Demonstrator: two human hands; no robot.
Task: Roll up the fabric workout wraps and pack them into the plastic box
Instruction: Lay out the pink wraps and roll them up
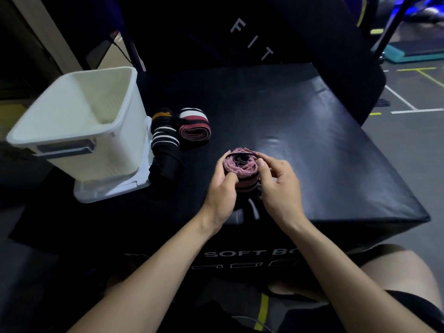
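Your left hand (222,188) curls round the near-left side of the rolled pink wrap (241,168), thumb pressed on its front. Your right hand (278,186) pinches its right edge, thumb and forefinger at the top, the other fingers bent below. Both bare forearms reach forward, wrists close together just behind the grip.

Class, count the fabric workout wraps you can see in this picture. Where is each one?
3. A pink wrap is gripped by both hands, a pink roll lies on the black soft box, and a black striped wrap lies beside the white plastic box. Others could be hidden.
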